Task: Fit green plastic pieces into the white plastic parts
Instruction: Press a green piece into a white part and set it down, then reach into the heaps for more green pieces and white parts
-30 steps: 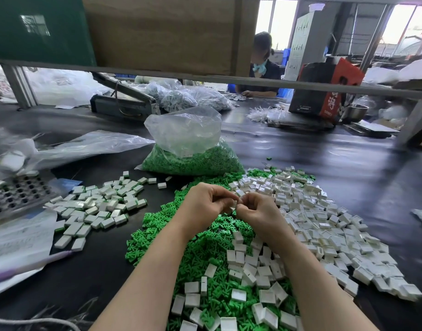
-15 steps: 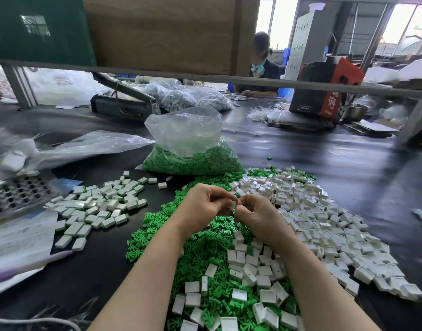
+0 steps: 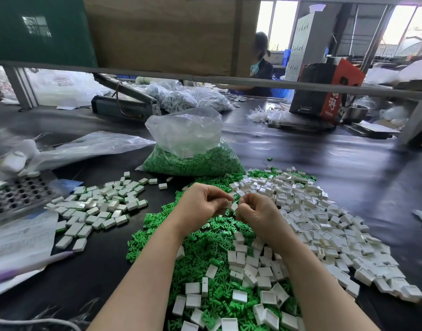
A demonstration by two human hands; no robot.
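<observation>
My left hand (image 3: 201, 204) and my right hand (image 3: 256, 211) meet fingertip to fingertip over a heap of loose green pieces (image 3: 205, 249). Between the fingers sits a small white part (image 3: 231, 205), pinched from both sides; any green piece in it is hidden by my fingers. A wide spread of empty white parts (image 3: 324, 223) lies to the right of the heap and partly on it. Left of my arms is a separate group of white parts with green showing at their edges (image 3: 98, 209).
A clear bag of green pieces (image 3: 193, 156) stands just behind the heap. A perforated metal tray (image 3: 19, 194), paper sheets and plastic bags fill the left side. A person sits across the dark table (image 3: 348, 168), near a red and black box (image 3: 324, 87).
My hands have stayed over the heap, with only the fingers shifting. The white part now shows more plainly between the fingertips.
</observation>
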